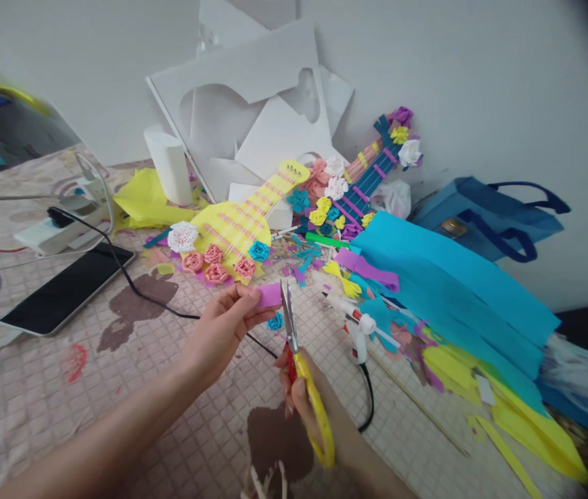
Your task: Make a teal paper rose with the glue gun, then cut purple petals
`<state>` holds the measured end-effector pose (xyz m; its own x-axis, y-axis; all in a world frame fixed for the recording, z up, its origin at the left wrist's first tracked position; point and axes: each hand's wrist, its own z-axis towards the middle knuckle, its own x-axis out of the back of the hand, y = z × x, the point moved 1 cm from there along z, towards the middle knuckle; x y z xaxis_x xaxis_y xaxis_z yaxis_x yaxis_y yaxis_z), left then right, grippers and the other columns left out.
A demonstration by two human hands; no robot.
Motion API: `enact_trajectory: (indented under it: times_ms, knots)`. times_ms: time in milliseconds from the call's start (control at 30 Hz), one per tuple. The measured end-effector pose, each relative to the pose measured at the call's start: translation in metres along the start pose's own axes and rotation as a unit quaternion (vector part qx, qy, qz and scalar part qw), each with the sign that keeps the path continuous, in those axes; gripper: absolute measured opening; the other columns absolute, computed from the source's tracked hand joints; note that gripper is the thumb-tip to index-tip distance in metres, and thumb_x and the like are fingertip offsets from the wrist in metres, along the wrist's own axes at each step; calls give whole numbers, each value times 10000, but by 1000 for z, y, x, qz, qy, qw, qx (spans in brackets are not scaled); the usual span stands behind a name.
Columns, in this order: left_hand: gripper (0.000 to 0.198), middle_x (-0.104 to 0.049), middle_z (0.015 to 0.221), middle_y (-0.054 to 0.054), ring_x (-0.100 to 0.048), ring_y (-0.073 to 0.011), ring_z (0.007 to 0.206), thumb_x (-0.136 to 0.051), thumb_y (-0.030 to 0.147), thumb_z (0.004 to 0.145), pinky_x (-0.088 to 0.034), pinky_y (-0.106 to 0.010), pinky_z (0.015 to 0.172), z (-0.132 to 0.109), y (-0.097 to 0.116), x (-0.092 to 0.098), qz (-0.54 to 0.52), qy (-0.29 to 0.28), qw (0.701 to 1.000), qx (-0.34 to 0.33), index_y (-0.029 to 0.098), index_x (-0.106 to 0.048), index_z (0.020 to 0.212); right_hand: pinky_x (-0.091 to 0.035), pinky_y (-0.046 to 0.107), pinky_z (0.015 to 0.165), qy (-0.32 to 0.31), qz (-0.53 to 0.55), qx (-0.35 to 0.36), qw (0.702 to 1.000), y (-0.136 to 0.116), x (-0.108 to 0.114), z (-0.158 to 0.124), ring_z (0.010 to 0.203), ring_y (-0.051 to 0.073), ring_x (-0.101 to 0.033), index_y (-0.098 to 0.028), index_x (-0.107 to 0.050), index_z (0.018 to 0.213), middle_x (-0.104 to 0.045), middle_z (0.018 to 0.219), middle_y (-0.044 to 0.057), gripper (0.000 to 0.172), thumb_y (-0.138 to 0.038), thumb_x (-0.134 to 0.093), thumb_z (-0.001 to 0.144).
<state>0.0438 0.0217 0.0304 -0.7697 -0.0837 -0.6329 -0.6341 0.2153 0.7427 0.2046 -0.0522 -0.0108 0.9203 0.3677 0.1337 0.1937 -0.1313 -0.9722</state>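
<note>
My left hand [224, 326] pinches a small strip of purple paper [271, 296] between thumb and fingers. In my right hand [307, 388] is a pair of scissors [316, 409] with yellow and red handles, its blades pointing up at the strip's right end. Below the strip lies a blue paper flower [275, 321]. Just beyond my hands, a yellow paper guitar [236, 225] carries pink stripes, strings and several paper flowers. To my right hand's upper right rests a white glue gun [359, 339] with a black cord.
Blue crepe paper [449, 284] and yellow paper [512, 409] spread along the right, near a blue bag [485, 215]. A blue paper guitar [369, 187] leans behind. At left are a tablet [70, 287] and a power strip [59, 229]. White cut boards [257, 62] stand against the wall.
</note>
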Motion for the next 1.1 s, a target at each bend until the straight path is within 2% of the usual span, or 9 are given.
enact_trajectory:
  times_ms: [267,433,633,933,1100]
  knots:
    - [189,-646,769,-1,-669,-135,769,-724,241,756,-559,-264,769,-1,-1,4,-11,-18,999,26,137,-577,699,-354,201,473,0,12,6,1000,0,0,1,503,74,-355,-206,-468,971,-379,652,-65,393,-580,-373,898]
    - [177,-653,794,-12,-666,-135,763,-737,234,743,-557,-261,755,-1,-4,4,-20,-15,999,37,132,-594,716,-362,197,439,9,33,-27,999,-1,-3,1,447,77,-350,-224,-453,956,-340,583,-84,408,-617,-379,872]
    - [187,-639,759,5,-652,-115,732,-744,237,735,-552,-259,769,0,-5,4,-22,-15,999,31,135,-591,698,-349,176,396,23,26,-38,999,5,-4,2,406,59,-355,-224,-445,922,-372,579,-87,390,-605,-387,867]
    - [167,-636,773,9,-646,-110,751,-726,234,753,-546,-255,784,0,-6,3,-22,-19,999,26,139,-596,709,-362,169,373,29,44,-48,997,-3,-4,2,400,36,-336,-209,-446,870,-379,619,-83,485,-689,-438,800]
    - [157,-644,786,7,-656,-113,759,-713,232,768,-547,-253,789,0,-6,3,-19,-22,999,27,140,-594,721,-335,170,349,30,76,-53,995,0,-7,2,369,37,-318,-213,-432,828,-354,567,-98,550,-750,-488,725]
